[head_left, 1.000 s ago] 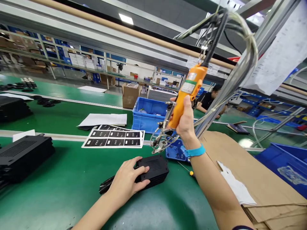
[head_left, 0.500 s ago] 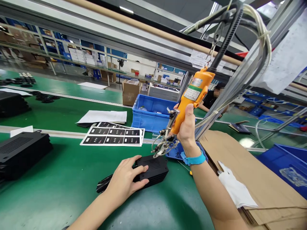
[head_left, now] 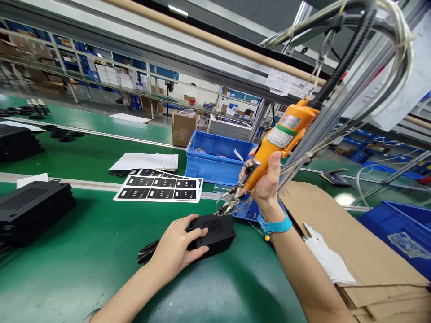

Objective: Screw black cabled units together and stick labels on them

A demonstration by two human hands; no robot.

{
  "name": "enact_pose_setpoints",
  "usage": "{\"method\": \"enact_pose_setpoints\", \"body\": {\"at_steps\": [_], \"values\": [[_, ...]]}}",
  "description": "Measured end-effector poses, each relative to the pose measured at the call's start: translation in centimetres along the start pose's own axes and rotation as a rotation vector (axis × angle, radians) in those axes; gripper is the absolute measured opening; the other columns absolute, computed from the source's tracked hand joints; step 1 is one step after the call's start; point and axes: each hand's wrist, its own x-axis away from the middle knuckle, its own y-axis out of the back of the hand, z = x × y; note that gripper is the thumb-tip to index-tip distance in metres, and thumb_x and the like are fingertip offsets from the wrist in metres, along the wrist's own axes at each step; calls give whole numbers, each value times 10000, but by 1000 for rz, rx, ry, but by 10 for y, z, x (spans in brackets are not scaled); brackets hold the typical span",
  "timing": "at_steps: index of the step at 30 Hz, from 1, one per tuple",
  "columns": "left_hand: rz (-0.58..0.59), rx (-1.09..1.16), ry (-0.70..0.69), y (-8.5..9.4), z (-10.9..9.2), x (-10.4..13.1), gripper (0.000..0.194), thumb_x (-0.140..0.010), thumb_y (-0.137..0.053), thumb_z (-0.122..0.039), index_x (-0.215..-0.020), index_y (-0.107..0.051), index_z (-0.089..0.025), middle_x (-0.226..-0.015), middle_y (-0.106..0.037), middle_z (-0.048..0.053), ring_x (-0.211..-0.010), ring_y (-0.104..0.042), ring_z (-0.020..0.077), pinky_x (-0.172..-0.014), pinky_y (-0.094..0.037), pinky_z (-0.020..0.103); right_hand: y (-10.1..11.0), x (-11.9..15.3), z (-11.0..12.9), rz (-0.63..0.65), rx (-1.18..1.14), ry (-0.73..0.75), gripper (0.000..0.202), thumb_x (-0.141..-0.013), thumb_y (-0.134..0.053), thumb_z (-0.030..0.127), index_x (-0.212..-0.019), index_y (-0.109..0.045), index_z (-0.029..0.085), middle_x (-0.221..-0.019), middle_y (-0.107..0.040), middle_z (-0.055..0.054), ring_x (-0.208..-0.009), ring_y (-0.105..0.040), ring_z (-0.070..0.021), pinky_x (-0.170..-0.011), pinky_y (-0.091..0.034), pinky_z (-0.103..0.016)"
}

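Driver [head_left: 280, 134] tilted further, inside right grip [head_left: 267, 183], black box [head_left: 217, 231] under left grip [head_left: 174, 246]

The black box [head_left: 220, 231] looks matt; the orange tool [head_left: 276, 146] looks plastic and smooth. The green counter [head_left: 208, 287] is smooth and glossy, the blue bin [head_left: 212, 167] plastic, the white glove [head_left: 328, 258] cloth, the cardboard [head_left: 353, 233] matt.

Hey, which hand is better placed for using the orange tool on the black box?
Probably the right hand: it grips the orange tool, its tip near the black box, while the left hand holds that box.
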Motion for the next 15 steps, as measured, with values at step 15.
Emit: {"method": "enact_pose_setpoints", "body": {"at_steps": [15], "values": [[0,-6,-22,-6,1,5,291,-851,-720,-374,-1092,-729,-210,-1322,-562,212,-1110,-626,381,-873,-574,524,-2,10,42,-37,95,13,480,-932,-426,636,-1000,-672,229,-775,-625,-38,-521,-567,-130,-445,-456,-279]]}}
